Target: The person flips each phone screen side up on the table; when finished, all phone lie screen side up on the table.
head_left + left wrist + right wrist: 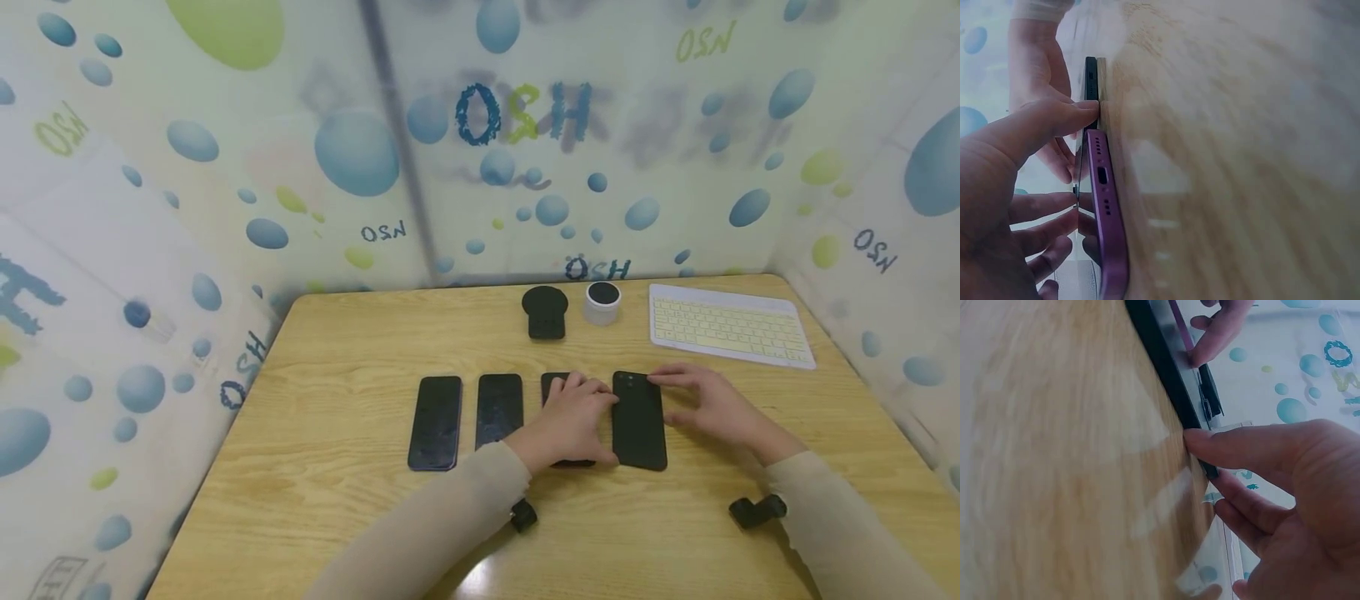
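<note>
A black phone point(638, 429) lies with its camera side up on the table. My left hand point(573, 421) reaches over a purple-edged phone point(1110, 231), with its thumb and a fingertip touching the black phone's left edge. On the other side my right hand point(712, 408) touches the black phone, its index finger at the top right corner and its thumb lower on the right edge. The left hand covers much of the purple-edged phone. Further left, two phones lie screen up: a middle phone point(498, 407) and a leftmost phone point(436, 422).
Behind the phones stand a black stand with a round head point(546, 312) and a white cylinder with a dark top point(602, 303). A white keyboard point(727, 325) lies at the back right. Patterned fabric walls point(300, 242) border the wooden table point(330, 367).
</note>
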The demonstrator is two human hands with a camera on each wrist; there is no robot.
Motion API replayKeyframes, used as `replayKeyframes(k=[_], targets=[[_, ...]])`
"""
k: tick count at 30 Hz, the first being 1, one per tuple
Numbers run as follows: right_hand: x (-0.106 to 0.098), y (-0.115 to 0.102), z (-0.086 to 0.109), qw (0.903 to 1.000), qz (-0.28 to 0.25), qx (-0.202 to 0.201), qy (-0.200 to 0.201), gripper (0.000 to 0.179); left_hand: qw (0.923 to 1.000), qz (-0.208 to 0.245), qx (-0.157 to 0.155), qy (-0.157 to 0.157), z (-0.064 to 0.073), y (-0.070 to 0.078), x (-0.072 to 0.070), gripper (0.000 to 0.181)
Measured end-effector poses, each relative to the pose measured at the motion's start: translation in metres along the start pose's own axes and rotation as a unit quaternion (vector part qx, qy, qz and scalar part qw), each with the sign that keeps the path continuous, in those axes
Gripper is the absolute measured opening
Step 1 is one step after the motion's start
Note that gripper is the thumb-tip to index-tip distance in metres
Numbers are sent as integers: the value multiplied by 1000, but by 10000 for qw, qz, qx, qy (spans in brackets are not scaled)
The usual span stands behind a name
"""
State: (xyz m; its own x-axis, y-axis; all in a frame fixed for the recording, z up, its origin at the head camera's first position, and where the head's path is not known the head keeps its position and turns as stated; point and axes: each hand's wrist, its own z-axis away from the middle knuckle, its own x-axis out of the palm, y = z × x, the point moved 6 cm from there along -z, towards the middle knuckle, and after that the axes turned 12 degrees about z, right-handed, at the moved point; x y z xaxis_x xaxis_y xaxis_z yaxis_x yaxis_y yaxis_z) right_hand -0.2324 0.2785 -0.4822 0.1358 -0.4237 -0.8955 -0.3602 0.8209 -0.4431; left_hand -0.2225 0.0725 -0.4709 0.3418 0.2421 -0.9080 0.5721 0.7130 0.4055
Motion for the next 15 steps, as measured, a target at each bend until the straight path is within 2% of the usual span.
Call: replayKeyframes(k=[8, 15], targets=[[-2, 3, 2, 9991, -160, 383, -32, 61, 9998, 182, -46, 47, 1, -1, 1, 83], [-8, 4, 5, 9985, -320, 439, 91, 64, 9993, 356, -32, 106, 2, -3, 2, 79]])
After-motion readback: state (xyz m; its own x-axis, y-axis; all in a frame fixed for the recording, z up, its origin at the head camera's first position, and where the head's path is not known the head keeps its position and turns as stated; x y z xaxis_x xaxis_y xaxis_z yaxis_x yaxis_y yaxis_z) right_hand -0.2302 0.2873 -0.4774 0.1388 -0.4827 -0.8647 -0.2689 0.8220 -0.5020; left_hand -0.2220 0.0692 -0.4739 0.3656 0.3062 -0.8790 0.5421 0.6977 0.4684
